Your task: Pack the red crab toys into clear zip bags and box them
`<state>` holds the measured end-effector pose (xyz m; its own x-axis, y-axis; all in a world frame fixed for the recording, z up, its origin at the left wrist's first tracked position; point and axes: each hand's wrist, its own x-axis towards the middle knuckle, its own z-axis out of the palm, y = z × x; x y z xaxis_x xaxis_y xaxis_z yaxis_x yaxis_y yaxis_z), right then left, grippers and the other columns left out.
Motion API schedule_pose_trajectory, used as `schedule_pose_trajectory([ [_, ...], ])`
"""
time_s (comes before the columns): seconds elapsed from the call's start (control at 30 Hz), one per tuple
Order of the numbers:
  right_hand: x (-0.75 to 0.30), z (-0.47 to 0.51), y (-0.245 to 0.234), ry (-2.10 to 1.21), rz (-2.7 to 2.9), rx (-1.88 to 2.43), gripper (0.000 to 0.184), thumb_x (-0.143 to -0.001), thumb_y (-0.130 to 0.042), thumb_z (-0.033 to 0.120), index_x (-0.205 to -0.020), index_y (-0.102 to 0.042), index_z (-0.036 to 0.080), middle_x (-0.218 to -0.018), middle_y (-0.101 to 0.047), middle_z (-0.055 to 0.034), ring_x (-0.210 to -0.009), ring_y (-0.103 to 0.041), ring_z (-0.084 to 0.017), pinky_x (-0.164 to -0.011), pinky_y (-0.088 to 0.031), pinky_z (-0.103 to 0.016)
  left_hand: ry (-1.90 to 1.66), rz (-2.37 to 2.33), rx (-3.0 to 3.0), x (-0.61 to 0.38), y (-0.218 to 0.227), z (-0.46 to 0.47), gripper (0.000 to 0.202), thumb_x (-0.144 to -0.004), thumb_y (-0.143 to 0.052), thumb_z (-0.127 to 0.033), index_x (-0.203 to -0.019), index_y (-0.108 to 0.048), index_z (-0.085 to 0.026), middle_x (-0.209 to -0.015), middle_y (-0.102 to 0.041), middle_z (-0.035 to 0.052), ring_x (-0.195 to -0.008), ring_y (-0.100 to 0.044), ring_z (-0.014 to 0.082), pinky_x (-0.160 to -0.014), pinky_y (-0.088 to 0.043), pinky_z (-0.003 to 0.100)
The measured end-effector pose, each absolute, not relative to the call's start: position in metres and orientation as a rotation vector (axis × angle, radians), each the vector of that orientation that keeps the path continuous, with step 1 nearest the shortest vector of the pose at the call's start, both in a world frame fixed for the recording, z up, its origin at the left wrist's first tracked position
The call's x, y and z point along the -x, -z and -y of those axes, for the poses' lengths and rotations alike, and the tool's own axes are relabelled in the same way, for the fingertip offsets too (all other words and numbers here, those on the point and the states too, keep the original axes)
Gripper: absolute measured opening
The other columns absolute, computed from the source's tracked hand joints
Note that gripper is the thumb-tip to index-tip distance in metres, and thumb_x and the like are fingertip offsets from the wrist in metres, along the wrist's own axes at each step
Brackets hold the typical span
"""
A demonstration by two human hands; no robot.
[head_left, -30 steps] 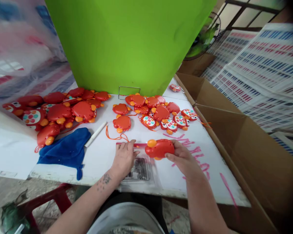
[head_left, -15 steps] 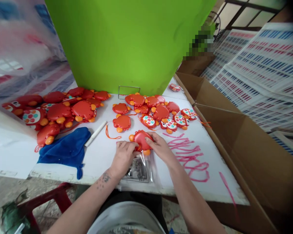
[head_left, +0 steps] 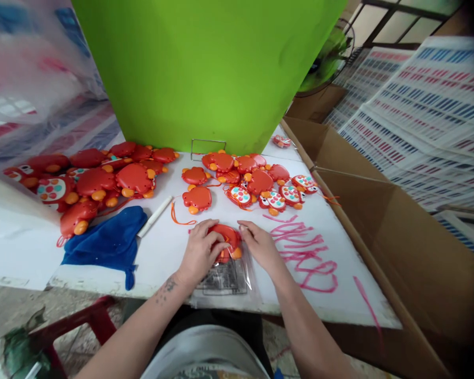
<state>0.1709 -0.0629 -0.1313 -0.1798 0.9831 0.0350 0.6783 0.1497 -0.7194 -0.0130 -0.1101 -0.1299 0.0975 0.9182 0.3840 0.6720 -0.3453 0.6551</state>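
A red plastic animal toy [head_left: 231, 235] with orange feet lies under my left hand [head_left: 202, 247], whose fingers are closed over its left side and front. The toy's lower end overlaps the top of a clear plastic bag [head_left: 249, 279], and I cannot tell how far inside it is. Within the bag a dark printed sheet [head_left: 225, 279] shows through. My right hand [head_left: 259, 243] is beside the toy's right edge, its fingers stretched out; whether the fingertips touch the toy is unclear.
Several similar toys [head_left: 259, 181] lie behind my hands, and a larger heap [head_left: 96, 180] is on the left. A blue cloth [head_left: 106, 245] and a white pen-like stick [head_left: 155, 217] lie left. An open cardboard box [head_left: 363, 210] flanks the table's right edge; a green panel [head_left: 205, 73] stands behind.
The toy has moved slightly down towards the bag and is more covered by my left hand. My right hand has come off its face to its right side.
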Motion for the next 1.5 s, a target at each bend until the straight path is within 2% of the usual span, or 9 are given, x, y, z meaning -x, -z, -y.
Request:
schedule_pose_trajectory([
  [0.2,-0.156,0.081,0.130,-0.758,1.842,1.520,0.036,-0.086,-0.040,0.023,-0.117,-0.058,0.023,-0.087,-0.068,-0.0037,-0.078,-0.063,-0.019,-0.075,-0.049,-0.034,-0.973,-1.453,-1.905,0.019,0.114,0.103,0.008,-0.079,-0.066,-0.024,-0.073,-0.065,-0.019,-0.116,-0.062,0.0084,-0.112,-0.055,0.0232,-0.095,-0.043,0.038],
  [0.47,-0.145,0.093,0.118,-0.817,1.502,1.391,0.032,-0.088,-0.044,0.033,-0.116,-0.055,0.022,-0.075,-0.059,-0.0003,-0.059,-0.056,-0.015,-0.058,-0.048,-0.028,-0.844,-1.538,-1.866,0.014,0.093,0.113,0.012,-0.087,-0.055,-0.025,-0.077,-0.057,-0.019,-0.071,-0.064,0.0003,-0.069,-0.059,0.0159,-0.073,-0.045,0.028],
  [0.57,-0.145,0.098,0.109,-0.933,1.368,1.304,0.031,-0.089,-0.046,0.037,-0.115,-0.052,0.022,-0.074,-0.058,0.0003,-0.058,-0.059,-0.014,-0.057,-0.052,-0.029,-1.030,-1.568,-1.826,0.015,0.095,0.117,0.010,-0.087,-0.054,-0.028,-0.092,-0.059,-0.020,-0.092,-0.066,0.0048,-0.092,-0.058,0.0194,-0.087,-0.043,0.034],
  [0.63,-0.145,0.100,0.105,-0.953,1.314,1.257,0.030,-0.089,-0.047,0.038,-0.114,-0.051,0.022,-0.073,-0.057,0.0008,-0.059,-0.061,-0.015,-0.058,-0.055,-0.030,-1.214,-1.577,-1.695,0.018,0.101,0.118,0.029,-0.087,-0.054,-0.031,-0.113,-0.052,-0.019,-0.117,-0.058,0.0105,-0.111,-0.051,0.0221,-0.095,-0.040,0.038],
  [0.73,-0.148,0.103,0.103,-0.913,1.289,1.234,0.028,-0.089,-0.048,0.037,-0.113,-0.052,0.022,-0.075,-0.056,0.0007,-0.059,-0.062,-0.014,-0.057,-0.056,-0.030,-1.244,-1.442,-1.383,0.022,0.113,0.116,0.047,-0.088,-0.048,-0.036,-0.129,-0.037,-0.016,-0.124,-0.052,0.0152,-0.104,-0.056,0.0203,-0.086,-0.046,0.036],
  [0.83,-0.151,0.102,0.105,-0.850,1.339,1.254,0.027,-0.091,-0.045,0.035,-0.114,-0.052,0.022,-0.075,-0.058,-0.0004,-0.062,-0.062,-0.015,-0.059,-0.056,-0.032,-1.142,-1.257,-1.184,0.022,0.118,0.115,0.035,-0.087,-0.049,-0.037,-0.113,-0.048,-0.014,-0.096,-0.062,0.0073,-0.078,-0.058,0.0141,-0.070,-0.047,0.027],
  [1.03,-0.150,0.100,0.094,-0.216,1.761,1.187,0.023,-0.088,-0.053,0.020,-0.109,-0.061,0.022,-0.103,-0.064,-0.0071,-0.099,-0.057,-0.022,-0.089,-0.048,-0.042,-1.092,-1.174,-1.074,0.014,0.108,0.115,0.020,-0.076,-0.063,-0.032,-0.082,-0.052,-0.017,-0.066,-0.056,-0.0039,-0.055,-0.048,0.0081,-0.053,-0.037,0.019],
  [1.33,-0.129,0.104,0.082,0.049,2.146,1.007,0.038,-0.087,-0.053,0.012,-0.124,-0.054,0.021,-0.094,-0.069,-0.0054,-0.099,-0.056,-0.023,-0.087,-0.044,-0.041,-1.054,-1.288,-1.400,0.010,0.089,0.122,0.023,-0.079,-0.052,-0.011,-0.097,-0.063,-0.019,-0.093,-0.071,0.0037,-0.090,-0.066,0.0174,-0.080,-0.048,0.026],
  [1.5,-0.128,0.103,0.079,0.093,2.166,0.999,0.042,-0.088,-0.049,0.010,-0.129,-0.050,0.019,-0.092,-0.069,-0.0065,-0.095,-0.056,-0.022,-0.085,-0.043,-0.039,-0.973,-1.436,-1.622,0.010,0.083,0.124,0.027,-0.081,-0.052,-0.012,-0.104,-0.064,-0.020,-0.099,-0.072,0.0039,-0.091,-0.067,0.0202,-0.078,-0.049,0.028],
])
